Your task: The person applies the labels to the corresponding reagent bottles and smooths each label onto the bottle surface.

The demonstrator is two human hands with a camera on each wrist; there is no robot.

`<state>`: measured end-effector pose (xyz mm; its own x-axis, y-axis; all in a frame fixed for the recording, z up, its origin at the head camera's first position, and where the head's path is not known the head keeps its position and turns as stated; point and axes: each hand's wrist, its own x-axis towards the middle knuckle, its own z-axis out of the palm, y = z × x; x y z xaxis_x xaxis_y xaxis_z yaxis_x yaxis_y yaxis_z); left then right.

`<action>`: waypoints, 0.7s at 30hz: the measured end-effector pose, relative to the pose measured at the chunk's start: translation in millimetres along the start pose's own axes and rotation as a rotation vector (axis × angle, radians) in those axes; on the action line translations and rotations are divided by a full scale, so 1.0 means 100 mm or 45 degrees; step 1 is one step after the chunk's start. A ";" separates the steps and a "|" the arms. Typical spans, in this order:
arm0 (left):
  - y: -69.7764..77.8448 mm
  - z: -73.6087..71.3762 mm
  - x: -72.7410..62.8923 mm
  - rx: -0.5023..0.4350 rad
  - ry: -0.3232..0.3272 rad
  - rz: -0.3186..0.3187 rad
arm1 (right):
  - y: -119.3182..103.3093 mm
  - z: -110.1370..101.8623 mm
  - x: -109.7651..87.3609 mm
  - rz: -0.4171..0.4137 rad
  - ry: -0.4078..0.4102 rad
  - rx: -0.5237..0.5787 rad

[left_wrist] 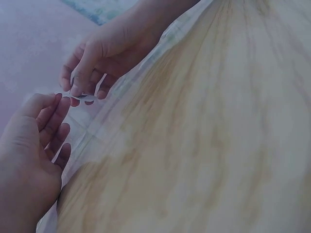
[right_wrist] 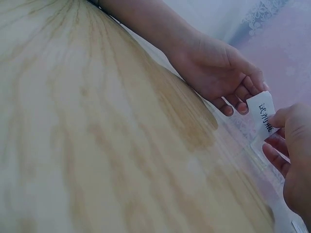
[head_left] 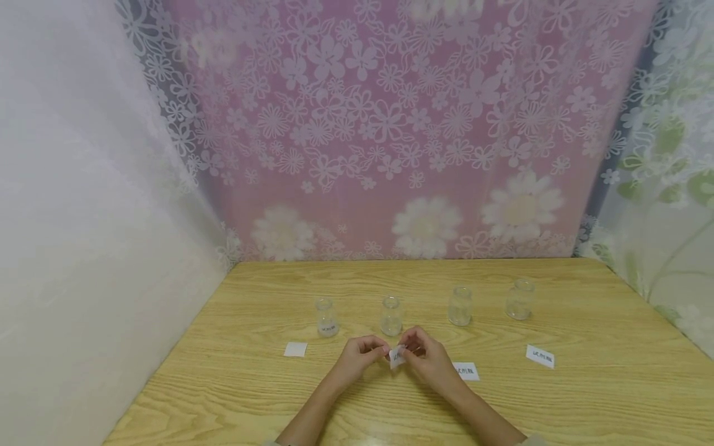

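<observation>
A small white paper label [right_wrist: 260, 112] with black handwritten characters is held up between the two hands, above the table's front middle. My right hand [head_left: 429, 359] pinches it between thumb and fingers along one side. At its opposite corner, the thumb and index finger of my left hand [head_left: 357, 359] pinch the edge, the other fingers loosely bent. Just behind the hands stands an open clear glass jar [head_left: 392, 317]. To its left, another glass jar [head_left: 326, 313] bears a similar written label [head_left: 328, 329] low on its front.
Two more clear jars, one [head_left: 460, 306] right of middle and one [head_left: 520, 300] farther right, stand on the wooden table [head_left: 234, 396]. Written labels lie beside the right forearm [head_left: 467, 371] and at the right [head_left: 540, 356]. A blank white slip [head_left: 295, 349] lies left. Floral curtains hang behind.
</observation>
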<state>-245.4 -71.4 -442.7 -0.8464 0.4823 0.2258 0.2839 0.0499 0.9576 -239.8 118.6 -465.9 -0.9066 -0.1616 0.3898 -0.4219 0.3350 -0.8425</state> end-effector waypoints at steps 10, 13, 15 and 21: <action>0.02 0.01 -0.01 -0.022 -0.009 -0.027 | 0.00 -0.02 -0.03 -0.121 -0.178 0.200; 0.03 0.01 -0.02 -0.004 -0.010 -0.023 | -0.01 -0.02 -0.04 -0.093 -0.239 0.253; 0.03 0.01 -0.02 0.011 -0.018 -0.021 | -0.02 -0.02 -0.04 -0.076 -0.252 0.248; 0.02 0.02 -0.02 0.040 -0.034 -0.017 | 0.00 -0.01 -0.03 -0.140 -0.220 0.163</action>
<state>-242.7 -70.6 -441.2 -0.8379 0.5047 0.2080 0.2873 0.0836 0.9542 -237.3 119.6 -466.3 -0.8362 -0.3507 0.4216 -0.5039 0.1881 -0.8430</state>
